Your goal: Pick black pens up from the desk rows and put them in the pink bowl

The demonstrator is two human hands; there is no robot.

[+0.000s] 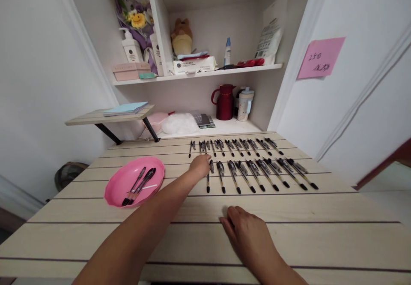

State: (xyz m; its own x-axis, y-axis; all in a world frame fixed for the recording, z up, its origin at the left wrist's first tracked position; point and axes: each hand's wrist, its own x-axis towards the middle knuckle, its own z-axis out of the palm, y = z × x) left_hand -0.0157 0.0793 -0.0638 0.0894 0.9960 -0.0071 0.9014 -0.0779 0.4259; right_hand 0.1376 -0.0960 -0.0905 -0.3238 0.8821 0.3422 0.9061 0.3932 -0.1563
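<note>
Head view: on the desk (321, 238), pens (221, 177) in two rows; more in the pink bowl (119, 177). Left hand (199, 166) at front row's left end, right hand (249, 232) loosely curled; cannot tell either grip, pinching or not. Likely light, stiff, slick; best held mid-barrel.
</note>
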